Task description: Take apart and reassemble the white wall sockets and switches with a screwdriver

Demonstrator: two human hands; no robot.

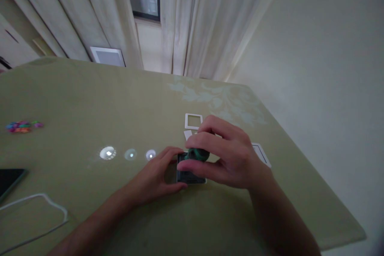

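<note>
A small dark square box [192, 177] with a pale lower rim, which looks like the back of a wall switch or socket, lies on the table in front of me. My left hand [160, 172] grips it from the left, thumb at the near edge and fingers at the far edge. Above it, my right hand [226, 150] closes its thumb and fingers around a green and black handle, apparently a screwdriver [198, 154], pointing down at the box. The tip is hidden. Just beyond the hands lie a white square frame [186, 121] and a small white piece [188, 135].
A white plate [261, 155] lies right of my right hand, partly covered. Colourful small pieces [22, 126] sit far left, with a dark flat device [10, 180] and a white cable [45, 197] nearer. The green-covered table [120, 100] meets a wall at right.
</note>
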